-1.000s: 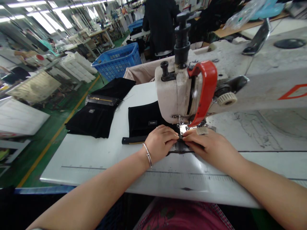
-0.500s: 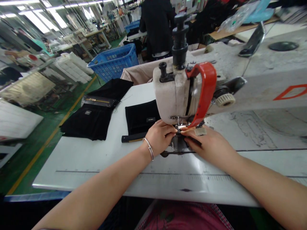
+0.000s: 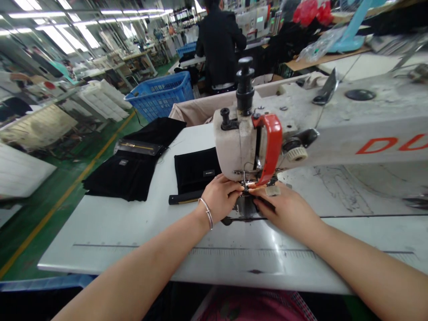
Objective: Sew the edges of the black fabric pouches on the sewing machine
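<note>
My left hand (image 3: 220,196), with a silver bangle at the wrist, is closed, its thumb and forefinger pinched at the needle area. From the other side my right hand (image 3: 284,203) brings its closed fingertips to the same spot, almost touching the left ones. A small dark edge of cloth shows between them under the presser foot of the white sewing machine (image 3: 234,151). The black fabric piece (image 3: 190,174) with a small label extends left behind my left hand, which partly hides it. Along its near side lies a black zipper strip (image 3: 177,199).
A stack of black fabric pieces (image 3: 133,174) with a zipper lies at the table's left edge. The machine's red lever (image 3: 274,142) rises above my right hand. Beyond are a blue basket (image 3: 160,93) and a person in dark clothes (image 3: 219,44). A ruler scale (image 3: 234,252) runs along the table front.
The view has shifted slightly, so the machine appears lower and farther left. Both hands keep their places at the presser foot, with no clear movement of the cloth.
</note>
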`<state>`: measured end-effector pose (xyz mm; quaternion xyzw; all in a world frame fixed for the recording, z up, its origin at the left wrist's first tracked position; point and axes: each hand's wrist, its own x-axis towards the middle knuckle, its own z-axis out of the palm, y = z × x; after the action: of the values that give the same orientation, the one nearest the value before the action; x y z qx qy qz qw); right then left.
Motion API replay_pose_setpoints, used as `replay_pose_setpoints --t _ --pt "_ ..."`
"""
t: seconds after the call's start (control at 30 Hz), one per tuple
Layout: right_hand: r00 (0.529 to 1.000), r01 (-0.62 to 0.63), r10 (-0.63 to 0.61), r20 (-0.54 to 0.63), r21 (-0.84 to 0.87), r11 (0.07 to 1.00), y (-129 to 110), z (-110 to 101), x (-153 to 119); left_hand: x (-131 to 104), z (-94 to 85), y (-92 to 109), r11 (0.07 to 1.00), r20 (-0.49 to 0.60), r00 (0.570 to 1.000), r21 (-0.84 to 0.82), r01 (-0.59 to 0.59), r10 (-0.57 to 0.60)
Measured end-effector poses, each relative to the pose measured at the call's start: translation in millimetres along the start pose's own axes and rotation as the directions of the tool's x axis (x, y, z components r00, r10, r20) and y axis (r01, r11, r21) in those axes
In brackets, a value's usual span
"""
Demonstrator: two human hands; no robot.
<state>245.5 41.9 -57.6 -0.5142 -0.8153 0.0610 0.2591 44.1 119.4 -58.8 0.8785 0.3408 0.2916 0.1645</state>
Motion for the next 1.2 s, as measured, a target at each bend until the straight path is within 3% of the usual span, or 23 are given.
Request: replay_pose_setpoints --t 0.4,0.53,0.67,0.77,0.93,1.07,1.13,1.2 --pt "0.998 -0.064 0.063 0.018 0.137 0.989 -1.9 2.9 1.3 -0.3 2.0 -0.5 0.999 -0.011 1.0 0.03 0.018 -0.018" --pt "0.998 -0.059 0.06 -0.008 0.102 0.993 -5.1 3.9 2.4 -2.5 1.5 0.3 1.0 -0.057 0.998 0.027 -0.009 0.01" --pt "0.998 -0.044 0.047 -0.029 0.084 0.996 -5.8 4.2 3.0 -6.5 2.2 -1.4 1.0 -0.002 1.0 -0.003 0.015 -0.015" --pt "0.998 -0.046 0.05 -0.047 0.084 0.995 -6.1 4.1 3.0 -7.4 2.9 -1.4 1.0 -0.026 1.0 -0.024 0.005 -0.006" --pt "0.997 -0.031 0.037 -0.07 0.076 0.997 -3.3 5.2 4.0 1.5 3.0 -1.3 0.997 0.015 1.0 0.081 0.012 -0.013" --pt "0.995 0.007 0.003 -0.096 0.096 0.995 2.3 7.6 0.0 -6.7 -20.6 0.6 0.978 0.087 0.995 0.205 0.03 -0.049" --pt "0.994 0.02 -0.007 -0.113 0.118 0.993 7.9 9.7 -3.2 -30.9 -42.8 3.5 0.949 0.125 0.985 0.304 0.079 -0.122" --pt "0.993 0.038 -0.02 -0.117 0.152 0.988 15.7 11.4 -6.1 -70.0 -66.9 9.3 0.907 0.209 0.962 0.415 0.076 -0.176"
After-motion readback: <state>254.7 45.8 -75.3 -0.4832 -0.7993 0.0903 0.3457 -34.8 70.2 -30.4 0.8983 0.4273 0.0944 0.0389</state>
